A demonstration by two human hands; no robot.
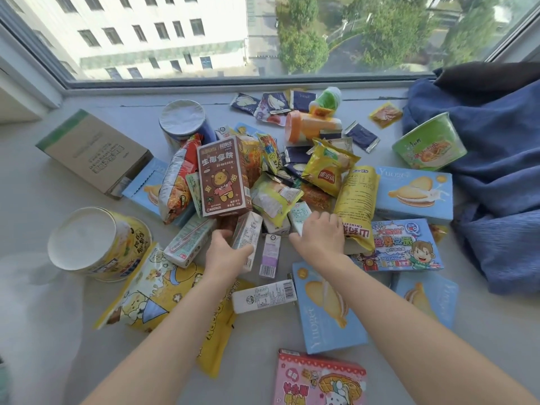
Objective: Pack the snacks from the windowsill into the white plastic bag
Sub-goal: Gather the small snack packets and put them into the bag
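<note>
A heap of snacks covers the windowsill (38,200). My left hand (225,252) grips a white milk carton (248,229) at the heap's near edge. My right hand (320,235) closes on a small white and green carton (299,214) beside a yellow chip bag (358,197). A brown biscuit box (223,176) stands upright in the middle. Another white carton (264,296) and a small purple carton (270,255) lie between my arms. The white plastic bag is not in view.
A cardboard box (93,150) lies at the left, with a yellow tub (96,244) nearer me. Blue biscuit boxes (415,191), a green noodle bowl (428,144) and a blue cloth (496,171) fill the right side. A pink box (318,381) lies near me. The window glass runs along the back.
</note>
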